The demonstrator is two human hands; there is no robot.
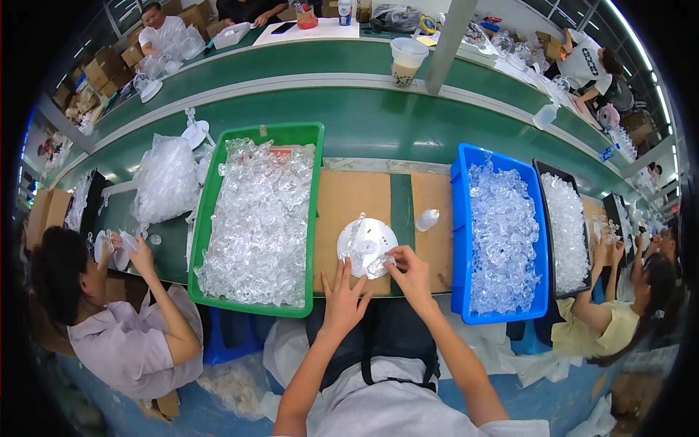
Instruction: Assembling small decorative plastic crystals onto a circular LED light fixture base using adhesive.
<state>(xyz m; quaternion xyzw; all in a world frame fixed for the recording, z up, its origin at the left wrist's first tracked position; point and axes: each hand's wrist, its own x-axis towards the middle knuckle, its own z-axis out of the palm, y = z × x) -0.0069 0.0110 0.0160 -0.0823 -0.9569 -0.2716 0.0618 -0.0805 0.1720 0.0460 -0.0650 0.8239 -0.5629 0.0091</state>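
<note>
A round white disc (pixel 379 237) lies on a brown cardboard sheet (pixel 354 191) in front of me. One clear plastic piece (pixel 356 231) stands on its left part. At the disc's lower left rim, my left hand (pixel 342 306) has its fingers stretched out, the tips touching the edge. My right hand (pixel 412 278) pinches another clear plastic piece (pixel 378 266) over the lower right part of the disc. Its exact shape is partly hidden by the fingers and glare.
A green bin (pixel 317 218) of clear pieces stands left, a blue bin (pixel 459 240) right, a black tray (pixel 537 171) beyond. A small white bottle (pixel 427 220) stands near the disc. A drink cup (pixel 406 62) sits on the ledge. Co-workers sit on both sides.
</note>
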